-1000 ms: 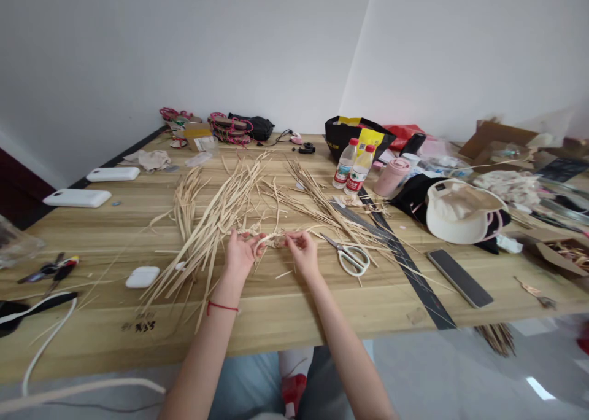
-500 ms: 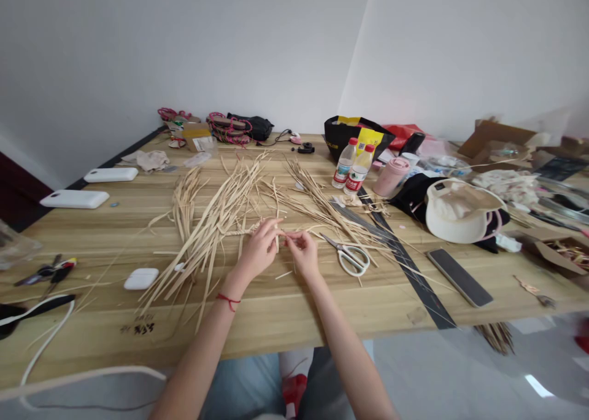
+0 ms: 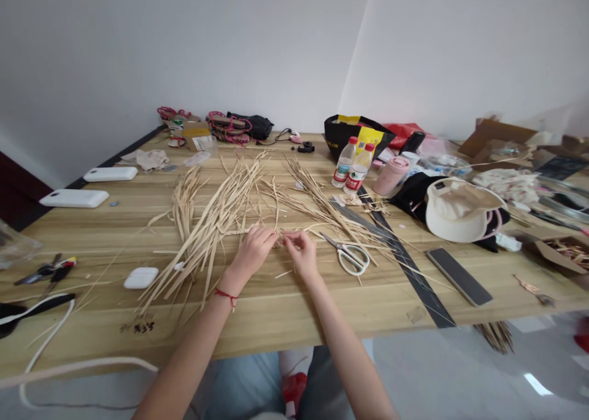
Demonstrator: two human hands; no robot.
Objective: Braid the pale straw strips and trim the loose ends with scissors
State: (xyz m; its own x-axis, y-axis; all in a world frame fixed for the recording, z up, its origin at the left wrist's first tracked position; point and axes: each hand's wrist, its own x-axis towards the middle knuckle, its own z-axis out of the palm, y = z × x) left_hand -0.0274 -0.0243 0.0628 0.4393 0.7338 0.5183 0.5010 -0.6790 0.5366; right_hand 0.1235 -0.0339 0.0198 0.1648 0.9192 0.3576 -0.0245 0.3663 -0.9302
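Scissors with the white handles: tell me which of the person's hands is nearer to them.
Right. The right hand is just left of the scissors, not touching them; the left hand is farther left, beyond the right one.

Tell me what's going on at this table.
A person is working with both bare hands on a narrow strip of braided straw. The left hand and right hand have their fingertips close together at the piece; the exact grip is too small to tell. Loose straw strips lie across the table in front and to both sides. The scissors lie on the table just right of the right hand, not in use.
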